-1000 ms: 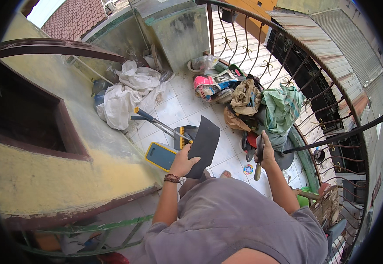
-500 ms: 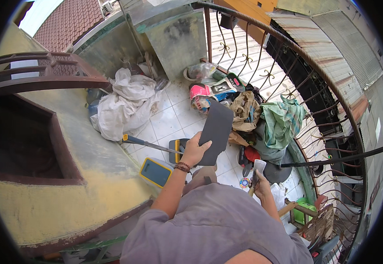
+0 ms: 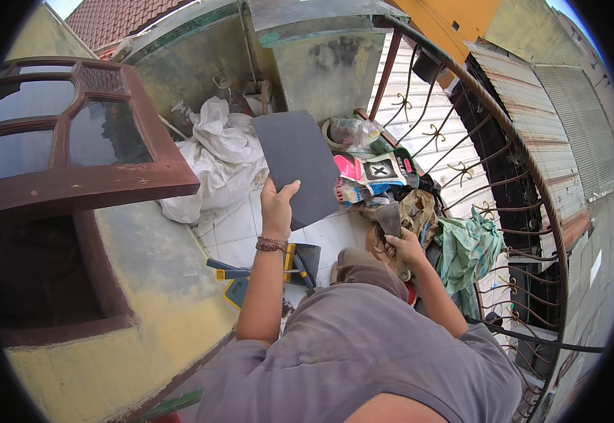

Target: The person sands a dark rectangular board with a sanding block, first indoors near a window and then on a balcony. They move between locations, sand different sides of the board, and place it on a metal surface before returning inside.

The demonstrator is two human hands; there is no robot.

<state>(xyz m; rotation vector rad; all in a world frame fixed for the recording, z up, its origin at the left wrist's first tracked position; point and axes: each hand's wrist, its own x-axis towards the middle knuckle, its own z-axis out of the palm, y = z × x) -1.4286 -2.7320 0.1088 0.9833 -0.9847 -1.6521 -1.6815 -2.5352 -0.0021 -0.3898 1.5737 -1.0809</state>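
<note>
My left hand (image 3: 277,206), a beaded bracelet on its wrist, is closed on the lower edge of a dark grey sheet of sandpaper (image 3: 296,158). The sheet is held up flat above the tiled floor, its thumb side facing me. Farther right, my right hand (image 3: 407,248) grips a putty knife (image 3: 388,217) with its broad metal blade pointing away from me. The knife's handle is mostly hidden in the fingers. Below the left forearm, a black and yellow dustpan (image 3: 310,259) lies on the tiles, with a blue and yellow handle beside it.
An open brown window frame (image 3: 127,180) juts out at the left. White sacking (image 3: 215,162) is heaped by the wall. A colourful printed bag (image 3: 376,173), crumpled brown paper (image 3: 420,211) and green plastic sheeting (image 3: 470,240) lie along the curved metal railing (image 3: 525,151) at the right.
The sandpaper has moved left and farther from me with my left hand. My right hand has brought the putty knife forward and inward. The view has also shifted.
</note>
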